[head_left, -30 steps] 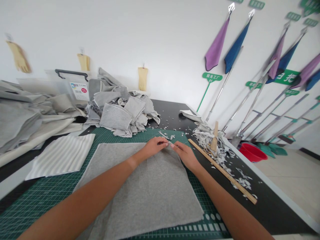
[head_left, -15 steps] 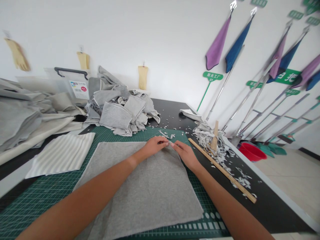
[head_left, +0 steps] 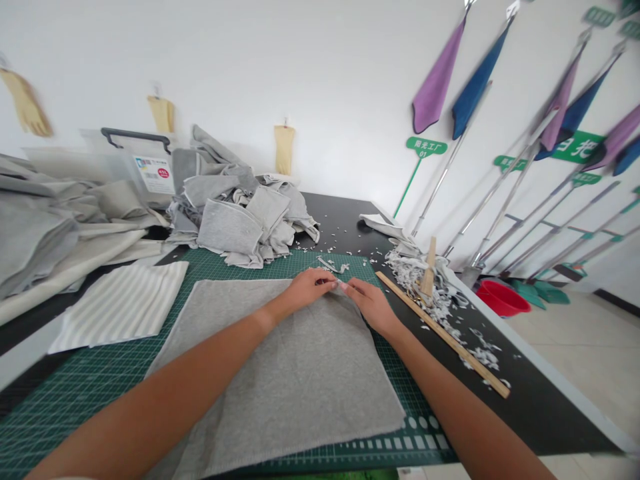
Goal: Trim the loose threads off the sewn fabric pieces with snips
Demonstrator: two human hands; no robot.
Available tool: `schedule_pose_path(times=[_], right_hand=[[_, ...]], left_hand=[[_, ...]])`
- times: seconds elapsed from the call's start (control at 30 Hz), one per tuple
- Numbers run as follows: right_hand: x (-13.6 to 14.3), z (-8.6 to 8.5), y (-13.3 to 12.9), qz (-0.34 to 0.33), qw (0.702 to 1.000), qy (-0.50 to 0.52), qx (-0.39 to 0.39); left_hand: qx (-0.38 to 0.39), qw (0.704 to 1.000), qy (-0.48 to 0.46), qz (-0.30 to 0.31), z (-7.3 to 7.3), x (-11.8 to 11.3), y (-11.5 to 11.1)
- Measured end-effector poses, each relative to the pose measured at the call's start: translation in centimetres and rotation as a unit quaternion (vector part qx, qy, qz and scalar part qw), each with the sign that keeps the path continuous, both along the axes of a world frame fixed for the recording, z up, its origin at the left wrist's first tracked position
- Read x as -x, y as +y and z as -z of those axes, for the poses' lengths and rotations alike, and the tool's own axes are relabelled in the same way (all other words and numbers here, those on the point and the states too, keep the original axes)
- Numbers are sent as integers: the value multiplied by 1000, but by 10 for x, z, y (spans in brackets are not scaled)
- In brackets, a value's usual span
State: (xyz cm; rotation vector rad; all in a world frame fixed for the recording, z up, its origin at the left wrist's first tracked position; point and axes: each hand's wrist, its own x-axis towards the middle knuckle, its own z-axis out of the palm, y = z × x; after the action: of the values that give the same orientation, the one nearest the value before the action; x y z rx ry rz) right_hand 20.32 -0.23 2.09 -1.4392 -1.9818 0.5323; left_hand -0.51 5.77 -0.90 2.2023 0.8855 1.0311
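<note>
A grey cloth (head_left: 295, 380) lies spread over a green gridded cutting mat (head_left: 90, 400). At the cloth's far right corner, my left hand (head_left: 313, 287) is closed, its thumb and fingers pinching the cloth. Close beside it, my right hand (head_left: 365, 300) pinches the same corner, which is slightly raised between the fingertips. Thin grey strips (head_left: 330, 265) lie on the mat just beyond my hands.
Behind the mat is a heap of grey cloths (head_left: 235, 220); more cloths (head_left: 35, 233) and a striped white cloth (head_left: 123, 303) are on the left. A wooden strip (head_left: 445, 337) and scraps (head_left: 415, 273) lie right. A red basin (head_left: 503, 297) stands beyond the table.
The view has shifted slightly. Both hands remain at the cloth's corner in nearly the same pose.
</note>
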Motion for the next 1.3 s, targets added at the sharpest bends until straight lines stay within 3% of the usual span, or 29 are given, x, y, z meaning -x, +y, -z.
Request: schedule_pose_path(times=[1.3], right_hand=[[2, 4, 2, -8, 999, 35, -2]], left_hand=[[-5, 1000, -3, 4, 0, 2, 1]])
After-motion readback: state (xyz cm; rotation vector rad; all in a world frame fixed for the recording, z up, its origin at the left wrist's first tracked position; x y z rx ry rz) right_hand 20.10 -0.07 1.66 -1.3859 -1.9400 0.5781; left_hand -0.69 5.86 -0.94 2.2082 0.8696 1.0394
